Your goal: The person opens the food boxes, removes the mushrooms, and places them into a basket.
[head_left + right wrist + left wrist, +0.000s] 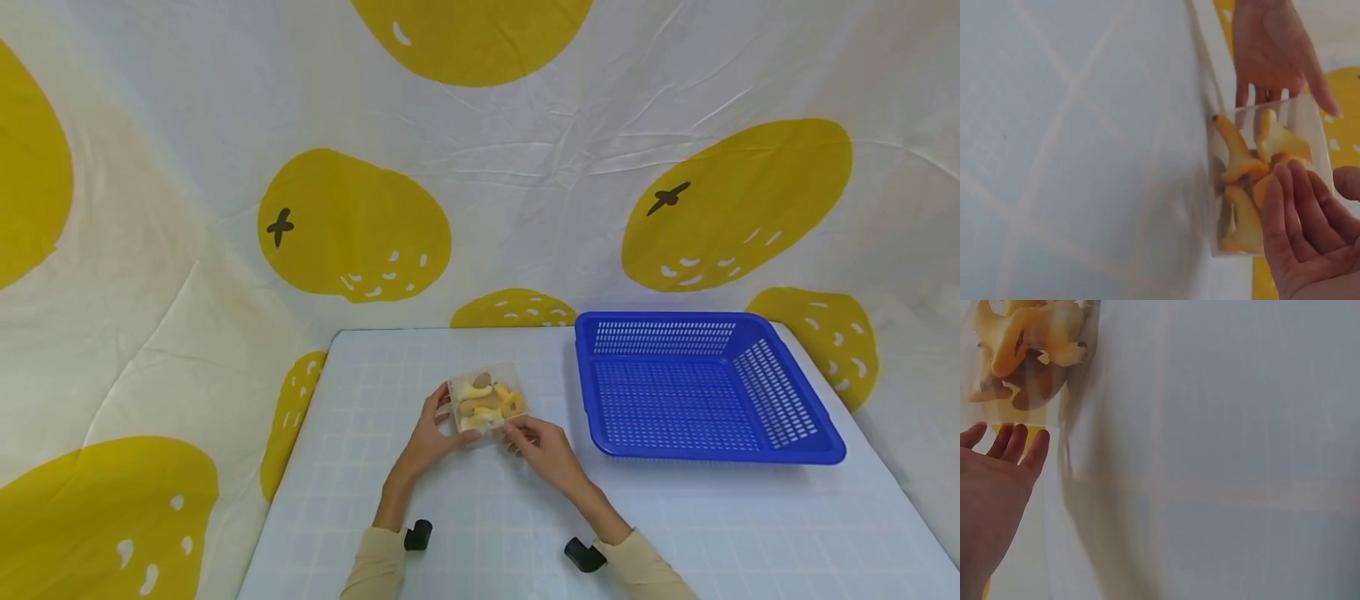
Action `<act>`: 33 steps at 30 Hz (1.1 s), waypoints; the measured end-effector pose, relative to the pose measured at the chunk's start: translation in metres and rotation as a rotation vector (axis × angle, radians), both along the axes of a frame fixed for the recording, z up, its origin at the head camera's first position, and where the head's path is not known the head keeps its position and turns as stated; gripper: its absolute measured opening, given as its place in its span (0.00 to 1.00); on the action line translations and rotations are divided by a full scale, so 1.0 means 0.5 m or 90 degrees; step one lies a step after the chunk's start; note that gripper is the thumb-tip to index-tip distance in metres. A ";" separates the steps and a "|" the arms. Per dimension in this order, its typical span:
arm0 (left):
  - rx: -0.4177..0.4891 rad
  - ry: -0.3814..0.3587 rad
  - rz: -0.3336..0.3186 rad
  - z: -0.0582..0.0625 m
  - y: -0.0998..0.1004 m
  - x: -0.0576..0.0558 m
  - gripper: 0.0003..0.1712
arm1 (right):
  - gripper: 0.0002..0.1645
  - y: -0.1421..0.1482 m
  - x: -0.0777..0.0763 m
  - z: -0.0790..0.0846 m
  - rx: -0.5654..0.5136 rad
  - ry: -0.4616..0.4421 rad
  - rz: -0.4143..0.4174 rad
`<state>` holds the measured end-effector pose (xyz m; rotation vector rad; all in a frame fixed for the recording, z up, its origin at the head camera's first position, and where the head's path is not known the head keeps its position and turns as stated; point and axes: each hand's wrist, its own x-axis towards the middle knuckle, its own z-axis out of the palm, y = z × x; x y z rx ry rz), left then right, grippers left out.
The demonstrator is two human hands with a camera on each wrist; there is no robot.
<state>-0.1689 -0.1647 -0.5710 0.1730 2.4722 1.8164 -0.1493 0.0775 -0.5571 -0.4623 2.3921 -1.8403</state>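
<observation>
A clear plastic box [487, 400] holds several yellow and brown mushrooms [474, 390], which also show through its wall in the left wrist view. My left hand [431, 437] grips the box from its left, fingers along the left side and thumb at the near edge. At the near right corner, my right hand [543, 450] holds the box with thumb and bent fingers. In the right wrist view, the right fingers [1304, 203] cover part of the box. The left wrist view has the left fingertips [1036, 447] against the box's edge.
A blue perforated plastic basket [588, 392] stands on the table to the right of the box. The table [360, 375] has a pale checked cover. Behind it hangs a white cloth [517, 208] printed with yellow fruit shapes.
</observation>
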 end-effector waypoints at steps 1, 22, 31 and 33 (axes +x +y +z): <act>-0.009 -0.004 -0.008 -0.001 -0.002 0.001 0.67 | 0.16 0.000 0.000 -0.001 -0.008 -0.011 0.001; -0.052 0.030 -0.047 -0.025 -0.005 -0.021 0.65 | 0.28 -0.055 0.000 0.024 -0.171 -0.276 -0.078; -0.024 0.055 -0.058 -0.028 -0.004 -0.027 0.64 | 0.28 -0.065 -0.004 0.014 -0.199 -0.284 -0.131; -0.022 0.059 -0.058 -0.029 -0.004 -0.029 0.63 | 0.26 -0.066 -0.006 0.013 -0.202 -0.285 -0.142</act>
